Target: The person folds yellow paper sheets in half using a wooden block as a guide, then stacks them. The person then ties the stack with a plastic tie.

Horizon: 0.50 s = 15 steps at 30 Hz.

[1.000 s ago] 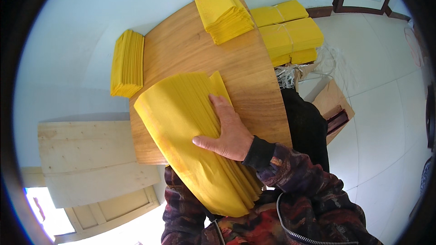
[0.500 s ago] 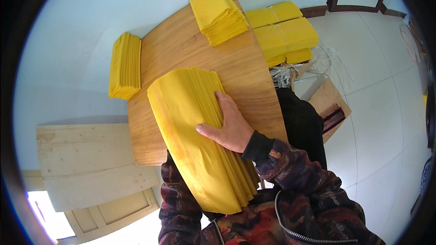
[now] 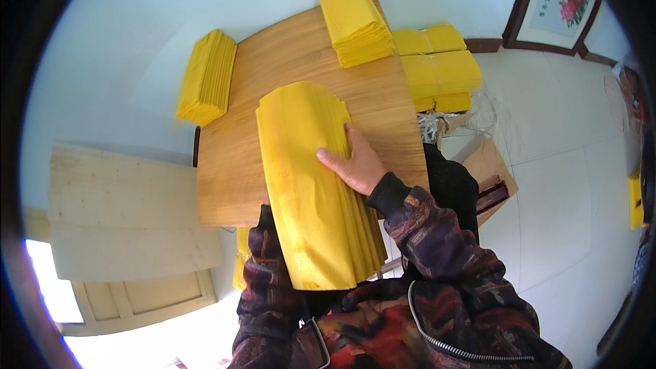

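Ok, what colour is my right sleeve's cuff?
The cuff is black, clearest in the head view.

We see a yellow bundle (image 3: pixel 307 191) of paper-like sheets, matt, softly creased on its top face and ridged along the layered right side. The far-left stack (image 3: pixel 207 78) and far-right stack (image 3: pixel 352 17) look like dull paper too. Our table (image 3: pixel 273 55) seems to be smooth wood, its grain showing under a faint satin sheen. On the left, we see a board (image 3: pixel 130 212) of pale, matt wood. Near us, the jacket (image 3: pixel 369 328) is soft cloth with a shiny, toothed metal zip (image 3: pixel 478 357) and a matt knit cuff (image 3: pixel 389 193). On the right, we notice a matt cardboard box (image 3: pixel 482 160) and a smooth, slightly glossy tile floor (image 3: pixel 547 212).
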Motion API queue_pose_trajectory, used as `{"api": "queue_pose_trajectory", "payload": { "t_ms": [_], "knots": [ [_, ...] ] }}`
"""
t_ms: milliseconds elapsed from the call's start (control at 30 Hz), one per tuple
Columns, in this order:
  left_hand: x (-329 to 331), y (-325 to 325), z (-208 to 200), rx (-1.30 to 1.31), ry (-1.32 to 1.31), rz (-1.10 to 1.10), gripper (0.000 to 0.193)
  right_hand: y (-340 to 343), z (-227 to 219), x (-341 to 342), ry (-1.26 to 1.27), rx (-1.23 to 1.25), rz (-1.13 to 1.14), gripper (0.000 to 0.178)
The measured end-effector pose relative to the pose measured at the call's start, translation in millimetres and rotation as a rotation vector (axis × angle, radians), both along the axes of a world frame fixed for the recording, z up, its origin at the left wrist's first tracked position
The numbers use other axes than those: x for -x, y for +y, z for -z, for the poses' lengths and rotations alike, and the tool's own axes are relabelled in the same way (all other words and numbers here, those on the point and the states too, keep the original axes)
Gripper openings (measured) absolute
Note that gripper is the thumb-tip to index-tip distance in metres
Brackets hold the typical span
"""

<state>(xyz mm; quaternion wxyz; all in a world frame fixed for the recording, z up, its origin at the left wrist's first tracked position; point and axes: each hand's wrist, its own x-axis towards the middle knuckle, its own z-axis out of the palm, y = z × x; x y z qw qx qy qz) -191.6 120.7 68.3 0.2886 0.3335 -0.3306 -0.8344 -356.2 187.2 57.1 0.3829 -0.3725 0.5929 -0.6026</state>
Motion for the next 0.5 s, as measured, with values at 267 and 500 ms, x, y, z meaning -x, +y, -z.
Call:
{"api": "queue_pose_trajectory", "payload": {
  "t_ms": [267,500],
  "knots": [
    [-4.1,-11.6,-12.8,0.045,0.083,0.052,0.063,8.2,-13.7,10.9,-0.179,0.067,-0.125,0.075],
    [-16.0,-11.2,-25.4,-0.057,0.084,0.079,0.077,18.8,-24.9,8.0,-0.127,0.031,-0.098,0.081]
  ]
}}
